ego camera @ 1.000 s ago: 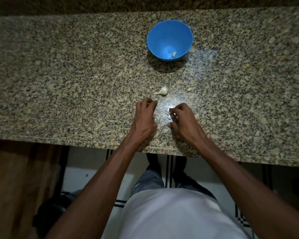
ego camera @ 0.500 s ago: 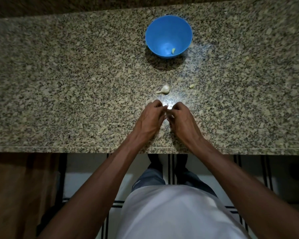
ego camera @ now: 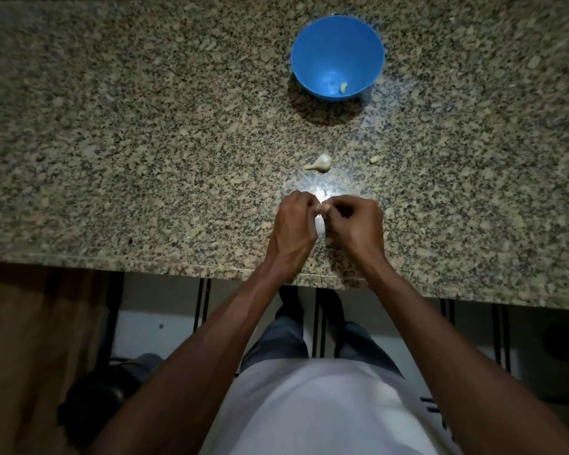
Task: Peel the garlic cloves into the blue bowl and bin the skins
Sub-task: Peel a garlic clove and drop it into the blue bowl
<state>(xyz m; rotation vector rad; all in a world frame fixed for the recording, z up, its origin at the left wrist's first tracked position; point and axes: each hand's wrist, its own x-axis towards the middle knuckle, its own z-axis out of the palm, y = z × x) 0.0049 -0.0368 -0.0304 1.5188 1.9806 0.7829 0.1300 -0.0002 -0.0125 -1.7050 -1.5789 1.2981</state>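
While the head view is looking down on the granite tabletop [ego camera: 145,142], the left hand [ego camera: 293,229] and right hand [ego camera: 353,229] are curling shut with fingertips meeting over something pale, too hidden to identify. Beyond them an unpeeled garlic clove [ego camera: 319,163] and a small garlic piece [ego camera: 375,159] are lying, with the blue bowl [ego camera: 337,54] farther back holding one peeled clove [ego camera: 343,87].

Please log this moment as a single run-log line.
hands: left hand and right hand pinched together | blue bowl: one peeled clove | counter: garlic piece
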